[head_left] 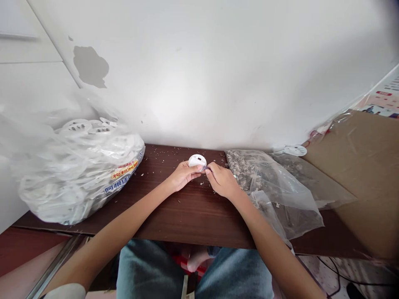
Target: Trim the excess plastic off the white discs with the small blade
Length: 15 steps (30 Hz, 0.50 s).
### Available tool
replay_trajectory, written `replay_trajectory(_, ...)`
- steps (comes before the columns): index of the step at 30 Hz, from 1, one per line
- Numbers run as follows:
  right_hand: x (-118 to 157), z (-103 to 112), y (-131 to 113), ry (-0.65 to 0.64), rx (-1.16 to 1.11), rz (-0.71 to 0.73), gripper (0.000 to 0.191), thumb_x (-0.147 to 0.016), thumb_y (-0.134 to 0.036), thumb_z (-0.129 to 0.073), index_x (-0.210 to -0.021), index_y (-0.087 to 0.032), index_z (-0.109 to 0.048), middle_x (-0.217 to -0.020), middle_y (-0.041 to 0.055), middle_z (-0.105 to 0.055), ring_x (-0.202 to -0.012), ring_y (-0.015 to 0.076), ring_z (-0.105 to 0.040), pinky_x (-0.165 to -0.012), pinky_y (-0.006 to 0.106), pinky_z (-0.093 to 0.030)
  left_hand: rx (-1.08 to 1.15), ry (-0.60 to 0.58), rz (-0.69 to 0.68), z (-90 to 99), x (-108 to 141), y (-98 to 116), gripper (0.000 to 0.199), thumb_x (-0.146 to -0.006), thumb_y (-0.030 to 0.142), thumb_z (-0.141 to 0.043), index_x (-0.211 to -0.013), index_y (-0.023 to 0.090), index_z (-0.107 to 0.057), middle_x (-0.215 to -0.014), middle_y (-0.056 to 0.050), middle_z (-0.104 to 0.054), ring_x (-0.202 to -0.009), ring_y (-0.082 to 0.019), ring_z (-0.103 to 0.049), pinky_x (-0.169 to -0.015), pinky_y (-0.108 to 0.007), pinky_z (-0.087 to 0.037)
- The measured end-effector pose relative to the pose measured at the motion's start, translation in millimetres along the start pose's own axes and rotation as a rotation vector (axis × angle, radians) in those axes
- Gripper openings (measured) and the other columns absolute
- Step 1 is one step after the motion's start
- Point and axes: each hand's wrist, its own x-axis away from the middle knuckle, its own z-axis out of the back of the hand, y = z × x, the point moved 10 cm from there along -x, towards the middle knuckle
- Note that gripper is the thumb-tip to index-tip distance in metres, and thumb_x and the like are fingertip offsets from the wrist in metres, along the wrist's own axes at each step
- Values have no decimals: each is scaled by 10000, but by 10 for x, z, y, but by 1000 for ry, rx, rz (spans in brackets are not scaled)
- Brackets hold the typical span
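Note:
My left hand (184,176) pinches the lower edge of a white round plastic disc (197,159), which has a small dark rectangular opening. Closed around a thin dark-handled tool (206,168), my right hand (222,179) meets the disc's lower right edge. Most of that tool is hidden in the fingers, so its kind does not show. Both hands are above the dark brown table (187,211), near its middle.
At left stands a big clear plastic bag (84,174) full of white round discs. Right of my hands lie clear bags (255,166) of small greyish bits. Another white disc (295,150) rests behind them, beside a cardboard box (364,174). Small white scraps dot the tabletop.

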Motion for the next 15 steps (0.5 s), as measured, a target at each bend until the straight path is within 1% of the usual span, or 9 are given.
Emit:
replay_trajectory(5, 11, -28, 21, -10, 21, -1, 307, -1153, -429, -282, -1016, -224, -465, -927, 59, -653, -741, 208, -591, -624, 323, -291, -13, -22, -5, -6, -9, -11, 348, -773, 308, -948, -1055, 148, -820, -1146, -101, -795, -1051, -198, -739, -1053, -375, -542)
replay_trajectory(9, 18, -43, 29, -12, 54, 2, 335, -1158, -439, -254, -1018, -220, -466, -928, 64, -656, -737, 209, -591, -619, 327, -287, -15, -31, -3, -9, -11, -22, 353, -780, 310, -945, -1065, 143, -822, -1184, -111, -788, -1070, -199, -733, -1058, -368, -540)
replay_trajectory(15, 22, -74, 46, -24, 74, 5, 357, -1158, -450, -237, -1012, -218, -465, -932, 77, -668, -743, 214, -600, -625, 327, -293, 3, -28, 13, -4, -13, -62, 342, -786, 307, -941, -1056, 136, -821, -1150, -110, -790, -1058, -195, -734, -1060, -358, -544)
